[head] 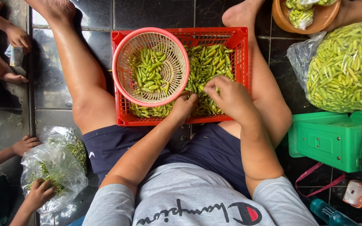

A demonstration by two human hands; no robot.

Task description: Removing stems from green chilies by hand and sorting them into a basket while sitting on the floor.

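A red plastic crate [240,46] rests between my legs on the dark tiled floor, filled with small green chillies [210,62]. A round pink basket [181,54] sits in the crate's left half and holds a smaller heap of chillies. My left hand [184,106] lies at the crate's near edge, fingers curled among the chillies beside the basket. My right hand [230,98] is just to its right, fingers pinched on a chilli over the pile.
At right lie a clear bag of green chillies [344,67], a green plastic scale [329,140] and a brown bowl [302,16]. At left, other people's hands hold a clear bag of stems [55,163]. A blue bottle [327,213] lies near my right side.
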